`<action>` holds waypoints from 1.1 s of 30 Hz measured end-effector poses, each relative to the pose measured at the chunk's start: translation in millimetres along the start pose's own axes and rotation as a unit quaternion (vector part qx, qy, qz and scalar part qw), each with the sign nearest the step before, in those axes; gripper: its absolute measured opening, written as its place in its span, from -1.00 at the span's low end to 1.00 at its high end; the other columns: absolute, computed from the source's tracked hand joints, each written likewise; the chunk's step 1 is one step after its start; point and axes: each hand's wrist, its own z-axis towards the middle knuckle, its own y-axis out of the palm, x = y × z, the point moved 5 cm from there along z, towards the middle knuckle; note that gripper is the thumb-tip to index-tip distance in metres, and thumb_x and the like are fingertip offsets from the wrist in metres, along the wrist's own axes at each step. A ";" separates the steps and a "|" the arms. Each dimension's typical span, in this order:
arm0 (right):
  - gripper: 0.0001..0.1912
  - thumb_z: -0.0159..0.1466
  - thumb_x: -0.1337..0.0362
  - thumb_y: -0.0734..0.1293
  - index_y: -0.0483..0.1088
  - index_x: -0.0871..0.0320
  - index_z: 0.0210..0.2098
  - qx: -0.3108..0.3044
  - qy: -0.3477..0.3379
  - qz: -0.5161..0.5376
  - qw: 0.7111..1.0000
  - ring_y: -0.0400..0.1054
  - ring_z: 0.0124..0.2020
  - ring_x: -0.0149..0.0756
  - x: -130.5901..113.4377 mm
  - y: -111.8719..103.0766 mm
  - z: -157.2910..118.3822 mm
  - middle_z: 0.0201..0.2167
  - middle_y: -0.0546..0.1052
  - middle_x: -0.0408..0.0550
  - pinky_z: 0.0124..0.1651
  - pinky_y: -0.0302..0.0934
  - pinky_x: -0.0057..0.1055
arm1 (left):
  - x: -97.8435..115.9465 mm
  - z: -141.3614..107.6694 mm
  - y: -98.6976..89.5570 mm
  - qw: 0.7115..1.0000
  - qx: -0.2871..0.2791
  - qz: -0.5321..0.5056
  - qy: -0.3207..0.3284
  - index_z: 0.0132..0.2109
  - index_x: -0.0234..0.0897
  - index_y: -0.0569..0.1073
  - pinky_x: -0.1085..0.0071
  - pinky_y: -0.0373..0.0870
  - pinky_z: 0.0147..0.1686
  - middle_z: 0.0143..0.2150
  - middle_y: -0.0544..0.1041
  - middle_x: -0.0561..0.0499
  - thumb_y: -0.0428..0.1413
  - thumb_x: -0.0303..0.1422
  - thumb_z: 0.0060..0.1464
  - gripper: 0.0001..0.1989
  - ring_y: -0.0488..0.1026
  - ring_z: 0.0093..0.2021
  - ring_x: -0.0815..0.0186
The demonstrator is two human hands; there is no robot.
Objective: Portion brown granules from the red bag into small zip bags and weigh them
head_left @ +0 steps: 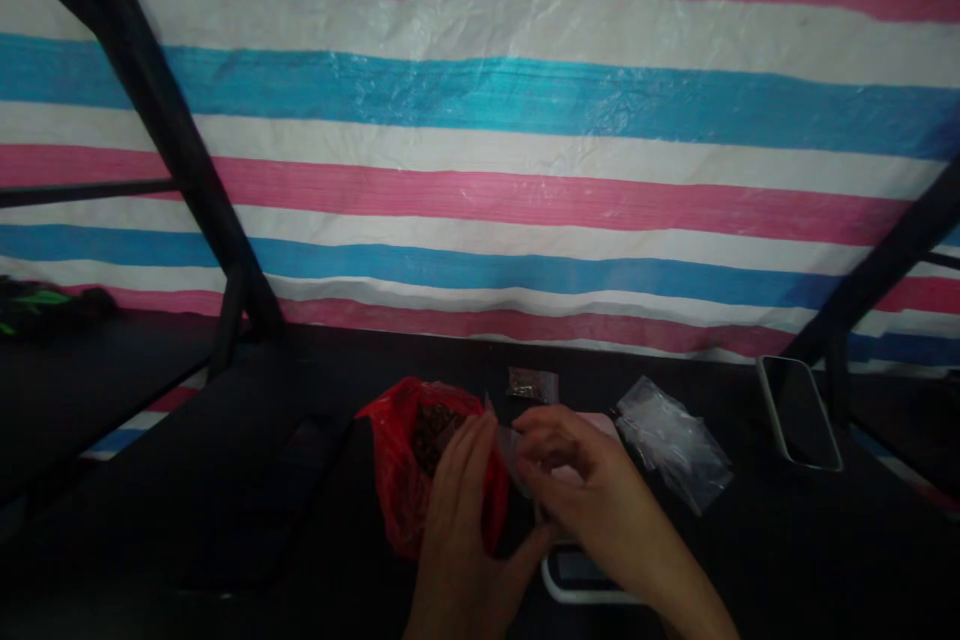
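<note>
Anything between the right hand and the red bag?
Yes: in this view the left hand and some clear plastic come between the right hand and the red plastic bag; depth unclear.

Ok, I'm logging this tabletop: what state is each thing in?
Red bag: open, brown pieces inside.
Left hand: fingers extended.
Right hand: fingers curled.
Clear plastic: between hands, details unclear.
Small packet: brown contents inside.
Clear bags: loosely piled.
Phone: screen dark.
White-rimmed device: partly hidden.
</note>
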 end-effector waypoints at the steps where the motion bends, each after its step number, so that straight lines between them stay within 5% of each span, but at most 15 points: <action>1: -0.74 0.24 0.28 0.46 0.55 0.03 -0.06 -0.040 0.008 0.016 0.999 0.52 -0.26 -0.29 -4.5 11.8 -3.2 -0.30 0.62 -0.18 -0.20 0.36 -0.40 | 0.4 0.7 -0.9 1.000 0.007 0.011 0.011 0.49 -0.11 0.14 -0.06 0.57 0.21 0.40 0.46 -0.26 0.29 -0.36 0.21 -0.20 0.45 0.38 -0.08; 5: -0.66 0.30 0.37 0.38 0.49 -0.03 0.05 -0.081 0.016 0.019 0.996 0.47 -0.28 -0.35 -11.8 23.5 -13.0 -0.31 0.57 -0.24 -0.19 0.34 -0.41 | 2.6 7.5 -14.3 0.995 0.063 0.040 0.059 0.39 -0.15 0.29 0.01 0.57 0.22 0.28 0.57 -0.21 0.14 -0.48 0.30 -0.44 0.48 0.36 0.01; 11: -0.65 0.26 0.39 0.34 0.46 -0.02 0.02 -0.073 0.003 -0.042 0.996 0.41 -0.34 -0.33 -16.5 22.7 -14.3 -0.37 0.47 -0.25 -0.27 0.30 -0.40 | 6.8 12.3 -28.8 0.992 0.026 0.042 0.118 0.21 -0.20 0.40 0.02 0.55 0.20 0.11 0.67 -0.18 0.16 -0.46 0.20 -0.56 0.62 0.18 0.02; 17: -0.64 0.21 0.49 0.32 0.45 -0.01 -0.07 -0.053 0.005 -0.129 0.990 0.36 -0.39 -0.35 -16.3 25.5 -12.8 -0.41 0.43 -0.27 -0.32 0.22 -0.42 | 10.7 10.1 -41.3 0.987 0.062 0.083 0.125 0.01 -0.18 0.48 0.11 0.56 0.11 -0.14 0.67 -0.07 0.12 -0.53 0.19 -0.73 0.64 0.03 0.08; 22: -0.54 0.23 0.54 0.29 0.40 -0.02 0.04 -0.094 0.033 -0.141 0.985 0.39 -0.34 -0.38 -12.0 31.6 -17.7 -0.36 0.47 -0.28 -0.28 0.24 -0.46 | 15.3 11.0 -38.0 0.990 -0.008 0.029 0.140 0.23 -0.25 0.40 0.13 0.56 0.19 0.16 0.63 -0.20 0.12 -0.47 0.20 -0.55 0.55 0.24 0.06; 29: -0.48 0.18 0.57 0.31 0.47 -0.05 0.05 -0.152 0.058 -0.189 0.968 0.47 -0.32 -0.36 -23.2 40.6 -27.0 -0.34 0.56 -0.27 -0.27 0.29 -0.49 | 7.6 1.7 -34.3 0.984 -0.065 -0.147 0.082 0.04 -0.10 0.37 0.37 0.64 -0.18 -0.16 0.57 0.00 0.11 -0.55 0.12 -0.62 0.61 -0.14 0.24; 33: -0.39 0.19 0.58 0.28 0.50 -0.07 0.13 -0.149 0.060 -0.186 0.969 0.58 0.00 -0.28 -35.5 38.8 -30.6 -0.01 0.68 -0.17 0.04 0.38 -0.45 | 4.2 -13.4 -21.3 0.979 -0.122 -0.154 0.055 0.20 -0.04 0.36 0.21 0.65 -0.01 0.06 0.53 -0.09 0.21 -0.56 -0.03 -0.36 0.59 0.07 0.10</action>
